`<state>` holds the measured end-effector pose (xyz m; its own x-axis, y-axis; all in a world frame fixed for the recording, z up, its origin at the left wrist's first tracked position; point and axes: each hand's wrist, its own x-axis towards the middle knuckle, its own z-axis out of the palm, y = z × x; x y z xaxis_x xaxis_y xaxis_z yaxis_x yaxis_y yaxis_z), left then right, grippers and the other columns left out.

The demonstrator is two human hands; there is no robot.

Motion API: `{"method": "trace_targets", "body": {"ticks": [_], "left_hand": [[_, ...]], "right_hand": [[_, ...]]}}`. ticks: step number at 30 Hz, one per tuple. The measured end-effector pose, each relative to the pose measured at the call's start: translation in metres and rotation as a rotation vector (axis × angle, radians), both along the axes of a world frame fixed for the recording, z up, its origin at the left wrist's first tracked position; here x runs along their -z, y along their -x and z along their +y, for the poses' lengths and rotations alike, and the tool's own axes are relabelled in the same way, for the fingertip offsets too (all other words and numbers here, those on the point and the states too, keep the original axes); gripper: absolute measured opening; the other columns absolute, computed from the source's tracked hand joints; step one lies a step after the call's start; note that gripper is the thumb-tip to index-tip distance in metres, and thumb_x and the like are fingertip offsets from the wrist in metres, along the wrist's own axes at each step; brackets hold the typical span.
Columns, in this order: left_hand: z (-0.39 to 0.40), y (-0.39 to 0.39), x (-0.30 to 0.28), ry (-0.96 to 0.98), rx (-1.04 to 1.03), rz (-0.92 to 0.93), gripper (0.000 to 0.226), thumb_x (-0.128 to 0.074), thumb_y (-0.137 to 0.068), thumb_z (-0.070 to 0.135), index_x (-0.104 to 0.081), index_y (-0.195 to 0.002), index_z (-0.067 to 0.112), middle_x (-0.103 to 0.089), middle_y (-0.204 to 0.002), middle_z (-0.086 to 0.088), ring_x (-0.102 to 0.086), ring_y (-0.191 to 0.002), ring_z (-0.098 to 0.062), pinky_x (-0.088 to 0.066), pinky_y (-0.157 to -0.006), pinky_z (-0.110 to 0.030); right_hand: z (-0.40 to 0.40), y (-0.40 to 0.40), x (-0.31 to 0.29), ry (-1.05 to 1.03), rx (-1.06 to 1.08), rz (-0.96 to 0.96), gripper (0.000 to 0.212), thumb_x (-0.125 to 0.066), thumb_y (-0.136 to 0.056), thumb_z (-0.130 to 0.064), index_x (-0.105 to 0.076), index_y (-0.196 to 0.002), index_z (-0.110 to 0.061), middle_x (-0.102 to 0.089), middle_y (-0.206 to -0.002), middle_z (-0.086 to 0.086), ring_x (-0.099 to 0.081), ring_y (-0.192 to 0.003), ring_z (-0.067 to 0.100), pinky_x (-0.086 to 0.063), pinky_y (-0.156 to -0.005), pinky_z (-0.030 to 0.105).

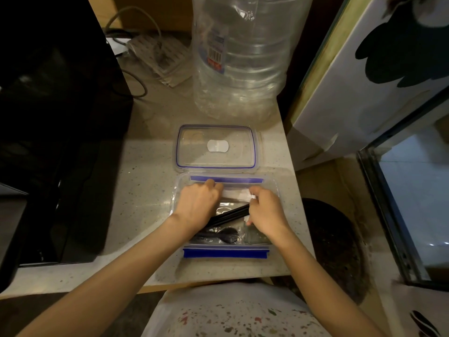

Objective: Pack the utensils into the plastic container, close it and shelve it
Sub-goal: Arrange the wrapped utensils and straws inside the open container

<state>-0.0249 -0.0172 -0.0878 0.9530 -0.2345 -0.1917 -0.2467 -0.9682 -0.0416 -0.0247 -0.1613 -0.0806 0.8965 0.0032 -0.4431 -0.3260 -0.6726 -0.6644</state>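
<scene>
Both hands work inside the plastic container (184,188) at the desk's (145,181) front edge: left hand (198,203) and right hand (266,210) curl around wrapped black chopsticks (230,214); lay them flat beside the spoon (224,234), so the lid (216,147) seats.

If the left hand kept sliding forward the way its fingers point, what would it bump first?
Probably the far wall of the container, with its blue clip; the left hand is already close. Beyond lies the lid. Depth is hard to judge.
</scene>
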Motion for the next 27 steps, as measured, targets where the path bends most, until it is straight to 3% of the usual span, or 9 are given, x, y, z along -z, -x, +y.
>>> {"method": "trace_targets", "body": {"ticks": [3,5,7,10,17,22,27], "left_hand": [[0.0,-0.002,0.001,0.004,-0.022,0.009,0.023,-0.048,-0.091,0.011,-0.052,-0.113,0.008,-0.059,-0.116,-0.011,-0.063,-0.098,-0.03,-0.044,-0.067,-0.034],[0.001,-0.002,0.004,-0.005,-0.036,0.007,0.019,-0.046,-0.091,0.01,-0.057,-0.106,0.008,-0.061,-0.113,-0.01,-0.064,-0.096,-0.029,-0.039,-0.063,-0.032],[0.002,-0.003,0.006,0.001,-0.057,0.0,0.019,-0.046,-0.091,0.011,-0.061,-0.102,0.009,-0.063,-0.11,-0.009,-0.065,-0.094,-0.027,-0.044,-0.066,-0.032],[0.005,-0.002,0.01,0.045,-0.093,-0.003,0.018,-0.047,-0.093,0.012,-0.064,-0.099,0.009,-0.065,-0.107,-0.009,-0.065,-0.092,-0.025,-0.049,-0.071,-0.032],[0.005,0.001,0.011,0.069,-0.116,-0.014,0.018,-0.049,-0.093,0.014,-0.066,-0.098,0.01,-0.065,-0.106,-0.007,-0.065,-0.089,-0.021,-0.045,-0.066,-0.027],[0.004,0.004,0.01,0.111,-0.163,0.003,0.019,-0.048,-0.089,0.015,-0.066,-0.091,0.008,-0.066,-0.102,-0.009,-0.065,-0.085,-0.025,-0.037,-0.06,-0.028],[0.002,0.005,0.005,0.113,-0.165,-0.003,0.016,-0.051,-0.089,0.014,-0.059,-0.103,0.011,-0.066,-0.107,-0.007,-0.065,-0.09,-0.024,-0.042,-0.063,-0.029]], "right_hand": [[-0.001,0.001,-0.002,-0.206,0.129,0.112,0.048,-0.035,-0.095,0.003,-0.036,-0.142,-0.01,-0.054,-0.113,0.014,-0.06,-0.051,0.008,-0.053,-0.058,0.016],[0.001,0.003,-0.002,-0.278,0.195,0.136,0.05,-0.035,-0.093,0.006,-0.036,-0.141,-0.011,-0.058,-0.107,0.017,-0.059,-0.048,0.006,-0.057,-0.068,0.026],[0.005,0.007,-0.001,-0.279,0.226,0.118,0.05,-0.036,-0.093,0.005,-0.035,-0.14,-0.013,-0.061,-0.11,0.016,-0.058,-0.052,0.007,-0.059,-0.076,0.037],[0.007,0.011,0.002,-0.281,0.259,0.071,0.046,-0.036,-0.096,0.001,-0.035,-0.139,-0.014,-0.054,-0.107,0.001,-0.056,-0.052,0.007,-0.058,-0.078,0.044],[-0.002,0.008,0.006,-0.346,0.262,0.063,0.043,-0.037,-0.095,0.003,-0.039,-0.136,-0.011,-0.05,-0.136,0.007,-0.053,-0.069,0.01,-0.049,-0.045,0.01],[-0.005,0.009,0.001,-0.377,0.224,0.074,0.045,-0.035,-0.094,0.006,-0.039,-0.136,-0.01,-0.046,-0.111,-0.004,-0.049,-0.069,0.008,-0.044,-0.041,0.005],[-0.005,0.01,0.0,-0.355,0.159,0.052,0.041,-0.035,-0.096,0.004,-0.042,-0.133,-0.011,-0.044,-0.1,-0.006,-0.051,-0.069,0.009,-0.044,-0.043,0.004]]}}
